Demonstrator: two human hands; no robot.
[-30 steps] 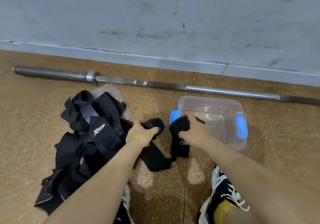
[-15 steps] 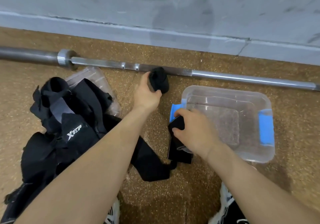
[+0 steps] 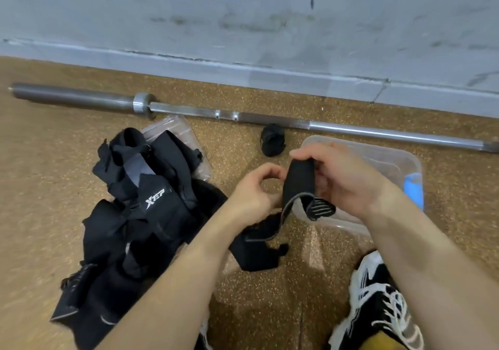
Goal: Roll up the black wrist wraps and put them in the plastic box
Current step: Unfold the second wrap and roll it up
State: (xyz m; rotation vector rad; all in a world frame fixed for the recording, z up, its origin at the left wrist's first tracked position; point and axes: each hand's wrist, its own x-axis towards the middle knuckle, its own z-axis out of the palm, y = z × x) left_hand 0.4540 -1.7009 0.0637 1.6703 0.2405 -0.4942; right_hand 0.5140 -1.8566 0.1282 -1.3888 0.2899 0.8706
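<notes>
1. The barbell (image 3: 351, 130) lies along the wall on the speckled floor (image 3: 48, 166), beyond everything else. It has no part in the task and only bounds the far side of the work area.
2. The pile of black wraps (image 3: 140, 222) sits on the floor at the person's left, partly over a clear lid (image 3: 175, 130). It is a tangle of soft fabric straps and looks light. I judge that tugging one out from the middle would drag its neighbours along, so each is best lifted clear by a free end.
3. The plastic box (image 3: 383, 157) stands open on the floor, partly behind the right hand, with a blue latch (image 3: 414, 191) on its right side. It looks rigid and light, and it may slide if nudged.
4. The wrist wrap (image 3: 298, 185) is held up between both hands in front of the box's near-left part, and its tail droops to the floor by the left forearm. It is limp and bends anywhere, and a striped tab (image 3: 321, 209) hangs at the lower fold. A roll likely holds only under tension, so one hand should grip the end being turned while the other keeps the strap taut.
5. The right hand (image 3: 343, 179) grasps the wrap's upper end, with the thumb over the top edge.
6. The left hand (image 3: 253, 193) has its fingers curled and appears to pinch the strap's left edge.
7. A rolled wrap (image 3: 272, 139) lies on the floor between the barbell and the box, outside the box. It could spring loose, so it should be taken around its whole girth.
</notes>
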